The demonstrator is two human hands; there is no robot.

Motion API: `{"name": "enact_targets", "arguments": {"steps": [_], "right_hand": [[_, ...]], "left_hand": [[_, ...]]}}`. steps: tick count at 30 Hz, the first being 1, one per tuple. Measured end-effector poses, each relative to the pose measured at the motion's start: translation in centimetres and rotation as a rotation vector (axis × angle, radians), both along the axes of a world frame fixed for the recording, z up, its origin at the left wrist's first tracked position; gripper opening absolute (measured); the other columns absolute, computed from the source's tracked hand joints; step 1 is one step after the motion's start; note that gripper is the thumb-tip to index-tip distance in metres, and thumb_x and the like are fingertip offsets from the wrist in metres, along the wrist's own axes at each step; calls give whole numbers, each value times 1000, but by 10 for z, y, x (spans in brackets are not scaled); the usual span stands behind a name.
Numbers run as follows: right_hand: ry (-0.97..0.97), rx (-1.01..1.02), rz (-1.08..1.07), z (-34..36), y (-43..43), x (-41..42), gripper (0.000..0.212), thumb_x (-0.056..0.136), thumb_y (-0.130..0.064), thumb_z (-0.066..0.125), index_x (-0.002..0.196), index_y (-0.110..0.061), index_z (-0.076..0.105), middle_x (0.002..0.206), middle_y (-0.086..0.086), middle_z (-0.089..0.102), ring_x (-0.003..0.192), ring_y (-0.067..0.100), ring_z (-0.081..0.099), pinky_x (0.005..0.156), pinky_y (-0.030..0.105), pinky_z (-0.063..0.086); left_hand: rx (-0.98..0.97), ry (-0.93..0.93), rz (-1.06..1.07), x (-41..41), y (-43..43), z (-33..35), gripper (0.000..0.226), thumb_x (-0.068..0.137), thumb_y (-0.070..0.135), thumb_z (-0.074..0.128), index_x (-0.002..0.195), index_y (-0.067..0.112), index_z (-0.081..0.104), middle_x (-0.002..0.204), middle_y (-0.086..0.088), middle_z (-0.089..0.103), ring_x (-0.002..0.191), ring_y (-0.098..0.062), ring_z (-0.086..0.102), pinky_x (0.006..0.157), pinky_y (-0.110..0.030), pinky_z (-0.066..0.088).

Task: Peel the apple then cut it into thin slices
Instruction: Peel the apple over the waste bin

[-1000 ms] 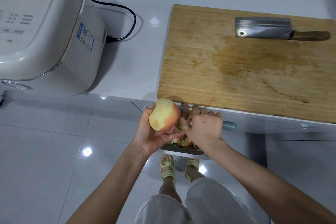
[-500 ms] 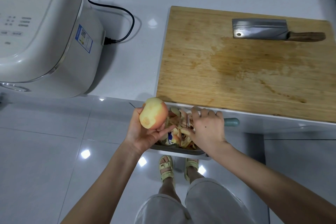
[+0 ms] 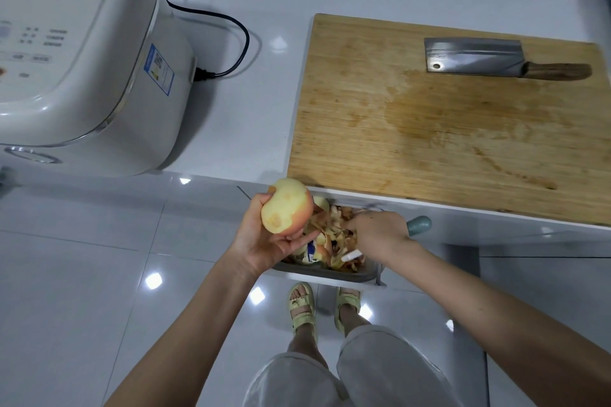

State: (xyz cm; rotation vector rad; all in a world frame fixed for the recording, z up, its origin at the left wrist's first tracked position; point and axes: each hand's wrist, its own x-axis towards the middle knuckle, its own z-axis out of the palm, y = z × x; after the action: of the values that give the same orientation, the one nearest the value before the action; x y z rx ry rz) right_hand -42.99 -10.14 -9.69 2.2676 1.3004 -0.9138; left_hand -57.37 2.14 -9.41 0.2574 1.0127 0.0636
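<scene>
My left hand (image 3: 264, 243) holds a mostly peeled apple (image 3: 287, 206), pale yellow with a strip of red skin on its right side, just off the counter's front edge. My right hand (image 3: 377, 235) grips a peeler whose teal handle end (image 3: 419, 225) sticks out to the right; its blade is hidden by my fingers. Both hands hover over a grey bin (image 3: 327, 271) holding apple peelings (image 3: 334, 235). A cleaver (image 3: 496, 59) with a wooden handle lies at the back right of the wooden cutting board (image 3: 429, 129).
A white rice cooker (image 3: 82, 53) stands at the left on the white counter (image 3: 238, 109), its black cord (image 3: 231, 43) trailing behind. Below are a glossy tiled floor and my feet in green sandals (image 3: 302, 307).
My left hand has turned the apple and shifted it slightly left and up. My right hand with the peeler has drawn away to the right, off the apple, over the bin.
</scene>
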Motion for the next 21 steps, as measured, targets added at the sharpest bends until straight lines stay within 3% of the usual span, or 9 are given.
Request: {"name": "enact_targets", "arguments": {"steps": [4,7,9,11,12,14,17,21], "right_hand": [[8,61,-58,-8,2,2,54,85,3,40,128,-27,55,121,4,61,103,22,60,74,27,46],[69,121,-93,-8,-1,3,68,89,-6,39,147,-35,19,130,4,56,105,25,58,67,28,42],[94,128,-111,-4,-3,3,62,93,-25,44,148,-32,15,125,4,58,104,25,58,68,29,44],[49,168,-106,-4,-6,3,44,91,-40,48,133,-26,43,117,2,61,105,24,59,71,29,44],[16,209,-96,-4,-7,2,31,91,-38,48,118,-24,53,109,1,63,101,24,60,68,28,41],[-34,313,-94,-2,-10,-1,9,88,-18,49,94,-24,52,89,-2,62,88,22,62,60,26,34],[-12,409,-114,-1,-14,-3,24,82,-4,48,77,-28,44,74,-6,54,75,20,57,56,27,29],[-15,442,-95,1,-14,-3,27,77,-1,46,74,-28,47,76,-7,56,72,18,51,57,26,29]], "left_hand": [[28,10,-54,0,-2,0,54,84,40,55,128,9,49,96,-18,59,63,-24,65,78,-54,55],[37,15,-76,-2,-3,-1,62,82,41,56,134,8,46,98,-18,58,63,-23,63,79,-54,56],[44,18,-86,-2,-2,-2,64,82,41,56,136,9,45,96,-18,57,56,-22,62,82,-55,54],[45,17,-92,-3,-2,-3,64,82,42,56,137,9,44,95,-18,56,51,-21,61,84,-55,53],[43,16,-92,-3,-2,-4,64,83,42,55,136,9,44,94,-18,57,51,-21,61,83,-53,53],[41,15,-91,-3,-3,-4,59,84,41,54,131,8,46,91,-17,57,49,-20,60,81,-51,54],[41,22,-107,-4,-2,-5,52,84,41,52,124,9,48,88,-16,57,47,-19,59,81,-46,54],[41,45,-129,-5,-2,-7,50,80,42,57,117,9,51,83,-16,59,49,-21,61,81,-42,54]]}}
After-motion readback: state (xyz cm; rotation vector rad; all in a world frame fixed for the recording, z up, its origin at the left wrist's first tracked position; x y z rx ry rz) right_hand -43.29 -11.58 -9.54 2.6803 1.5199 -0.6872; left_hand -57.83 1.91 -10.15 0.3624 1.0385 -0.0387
